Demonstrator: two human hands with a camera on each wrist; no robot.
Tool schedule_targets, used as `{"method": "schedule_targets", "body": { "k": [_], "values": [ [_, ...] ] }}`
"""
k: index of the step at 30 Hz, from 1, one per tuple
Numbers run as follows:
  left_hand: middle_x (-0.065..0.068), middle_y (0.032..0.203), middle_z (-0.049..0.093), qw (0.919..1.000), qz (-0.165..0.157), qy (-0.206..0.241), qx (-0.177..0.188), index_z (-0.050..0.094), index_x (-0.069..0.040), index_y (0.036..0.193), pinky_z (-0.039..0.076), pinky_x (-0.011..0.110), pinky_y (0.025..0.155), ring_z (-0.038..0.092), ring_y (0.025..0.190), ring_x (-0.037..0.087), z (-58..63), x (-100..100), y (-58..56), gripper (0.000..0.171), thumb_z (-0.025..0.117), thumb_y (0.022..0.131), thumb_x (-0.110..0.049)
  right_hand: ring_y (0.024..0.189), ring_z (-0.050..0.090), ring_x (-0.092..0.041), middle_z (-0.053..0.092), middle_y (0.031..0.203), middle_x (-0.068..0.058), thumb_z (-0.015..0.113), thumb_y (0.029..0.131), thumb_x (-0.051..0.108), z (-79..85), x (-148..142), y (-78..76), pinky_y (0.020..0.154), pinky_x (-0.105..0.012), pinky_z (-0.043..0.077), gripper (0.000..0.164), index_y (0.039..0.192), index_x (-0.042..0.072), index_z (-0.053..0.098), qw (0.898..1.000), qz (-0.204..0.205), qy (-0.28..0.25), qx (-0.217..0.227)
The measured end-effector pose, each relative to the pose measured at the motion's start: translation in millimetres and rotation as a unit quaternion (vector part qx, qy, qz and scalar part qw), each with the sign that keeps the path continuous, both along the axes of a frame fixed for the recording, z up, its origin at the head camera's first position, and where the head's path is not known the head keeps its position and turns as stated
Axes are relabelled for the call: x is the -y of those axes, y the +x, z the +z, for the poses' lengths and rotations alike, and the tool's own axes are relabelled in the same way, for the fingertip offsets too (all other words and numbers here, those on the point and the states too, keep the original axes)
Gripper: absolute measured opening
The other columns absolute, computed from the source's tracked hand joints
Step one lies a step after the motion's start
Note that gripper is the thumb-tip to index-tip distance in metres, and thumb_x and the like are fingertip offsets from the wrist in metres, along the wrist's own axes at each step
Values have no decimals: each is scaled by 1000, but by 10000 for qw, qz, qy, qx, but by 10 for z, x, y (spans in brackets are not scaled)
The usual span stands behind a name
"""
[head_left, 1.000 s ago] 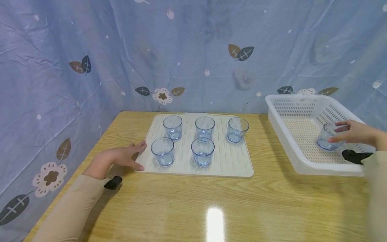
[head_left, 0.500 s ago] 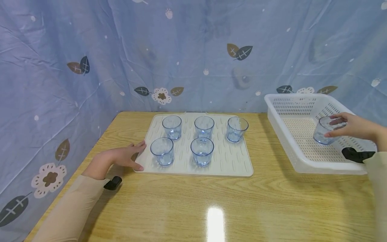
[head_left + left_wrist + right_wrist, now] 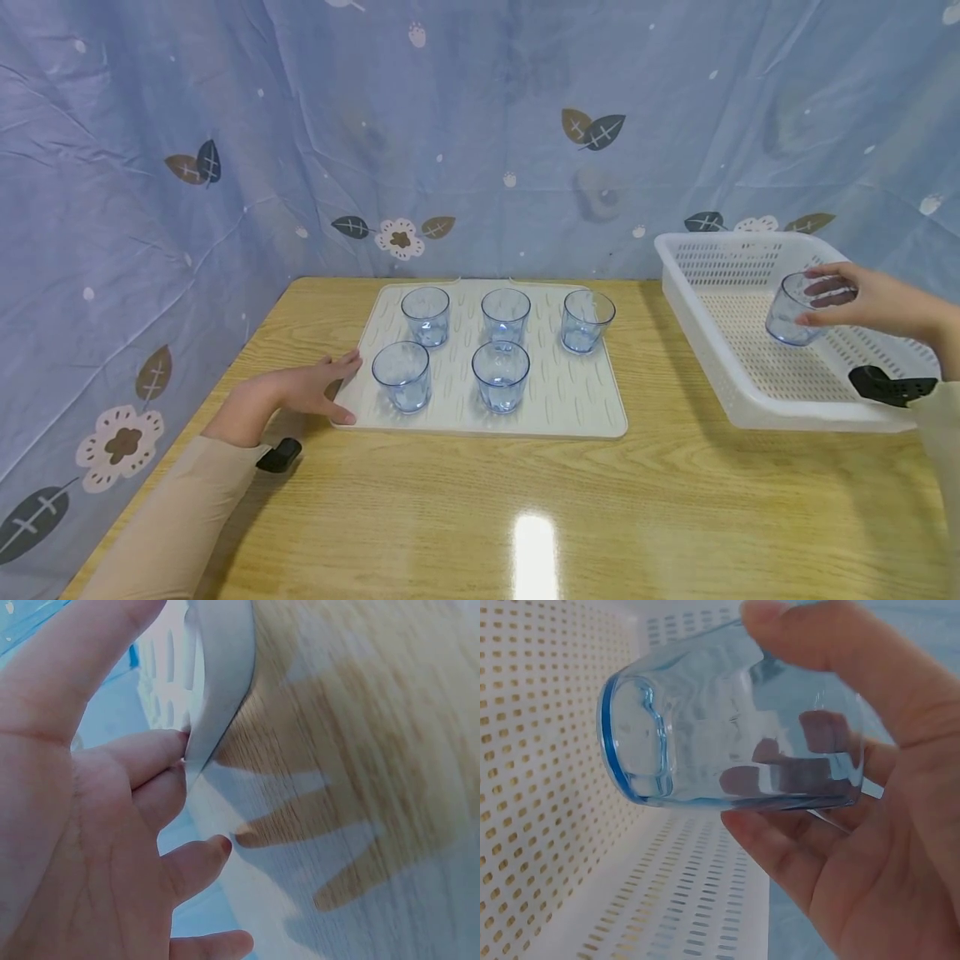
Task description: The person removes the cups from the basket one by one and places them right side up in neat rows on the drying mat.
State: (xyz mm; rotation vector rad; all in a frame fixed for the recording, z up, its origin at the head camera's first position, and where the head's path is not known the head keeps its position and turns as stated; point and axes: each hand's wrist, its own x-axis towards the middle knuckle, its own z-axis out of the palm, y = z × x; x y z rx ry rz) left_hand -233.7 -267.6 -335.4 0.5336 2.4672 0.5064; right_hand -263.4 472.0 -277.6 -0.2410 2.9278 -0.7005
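My right hand (image 3: 873, 307) grips a clear bluish drinking glass (image 3: 787, 321) by its upper part, over the white basket (image 3: 738, 379). In the right wrist view the thumb lies on one side of the glass (image 3: 697, 727), and the fingers show through its wall. My left hand (image 3: 311, 389) lies with spread fingers at the left edge of a white ridged mat (image 3: 562, 412). Up close, the left fingertips touch the rim of the mat (image 3: 225, 652). On the mat stand several matching glasses, among them a front glass (image 3: 502, 387) and a back right glass (image 3: 587, 325).
The basket's slotted walls (image 3: 697, 892) rise around the held glass. A wooden table (image 3: 420, 508) carries mat and basket, with a bright reflection near its front. Blue patterned cloth (image 3: 480, 142) hangs behind and along the left side.
My right hand has raised the glass and shifted it slightly left and away from me within the basket's outline. The left hand and the glasses on the mat have stayed put.
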Motion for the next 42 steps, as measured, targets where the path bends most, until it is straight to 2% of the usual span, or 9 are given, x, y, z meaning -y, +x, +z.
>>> {"method": "schedule_targets", "body": {
  "k": [5, 10, 13, 17, 20, 25, 32, 36, 42],
  "values": [
    [30, 167, -2, 9999, 66, -87, 9, 11, 7, 161, 13, 75, 112, -6, 146, 61, 13, -23, 6, 108, 79, 91, -38, 109, 56, -48, 37, 133, -45, 73, 98, 20, -22, -14, 17, 80, -57, 54, 87, 150, -19, 15, 9997, 47, -197, -131],
    [29, 167, -1, 9999, 70, -113, -5, 12, 6, 161, 14, 75, 111, -5, 146, 61, 19, -32, 12, 108, 80, 91, -39, 94, 56, 0, 36, 138, -42, 72, 98, 16, 44, 46, 36, 66, -22, 47, 83, 151, -15, 17, 9988, 65, -456, -141],
    [29, 167, -1, 9999, 66, -105, -5, 12, 7, 161, 14, 75, 111, -5, 146, 61, 8, -18, 9, 109, 80, 90, -40, 96, 57, -3, 37, 138, -40, 72, 98, 17, 84, 98, 59, 66, -19, 45, 82, 152, -12, 19, 9983, 64, -540, -219],
    [29, 167, -1, 9999, 56, -92, -8, 12, 7, 161, 14, 75, 112, -5, 146, 61, -6, -11, 5, 108, 80, 91, -39, 111, 55, -41, 38, 138, -39, 71, 99, 18, 104, 175, 104, 77, -44, 52, 80, 153, -11, 20, 9975, 31, -587, -380],
    [29, 167, -1, 9999, 76, -69, 16, 12, 7, 161, 13, 75, 112, -5, 146, 61, -10, -16, 9, 108, 80, 91, -39, 108, 58, -29, 43, 134, -31, 72, 98, 18, 94, 234, 133, 78, -43, 52, 77, 153, -8, 26, 9963, -6, -614, -593],
    [29, 167, -2, 9999, 108, -51, 71, 11, 6, 162, 13, 76, 111, -6, 146, 61, -14, -12, 16, 109, 80, 90, -39, 87, 51, 15, 47, 121, -4, 75, 96, 13, 78, 316, 139, 66, -13, 46, 74, 153, -5, 31, 9922, 73, -901, -858],
    [29, 167, -2, 9999, 102, -59, 25, 11, 7, 161, 13, 75, 112, -5, 146, 62, -5, -19, 14, 108, 80, 91, -38, 94, 54, 19, 49, 116, 26, 71, 96, 1, 73, 384, 146, 71, -10, 49, 54, 143, 16, 48, 9821, 250, -1609, -951],
    [29, 167, -2, 9999, 103, -48, 29, 11, 7, 161, 13, 75, 112, -5, 146, 61, 8, -25, 19, 109, 80, 91, -37, 96, 56, 18, 51, 116, 28, 70, 95, -3, 85, 441, 187, 73, -8, 49, 56, 127, 38, 50, 9760, 313, -1893, -1030],
    [30, 167, -2, 10000, 90, -28, 24, 10, 8, 161, 13, 74, 112, -5, 146, 62, 14, -27, 15, 109, 80, 90, -37, 101, 52, 16, 51, 115, 23, 66, 97, -5, 138, 594, 227, 76, -6, 45, 56, 128, 38, 47, 9677, 291, -2201, -1193]
  ]
}}
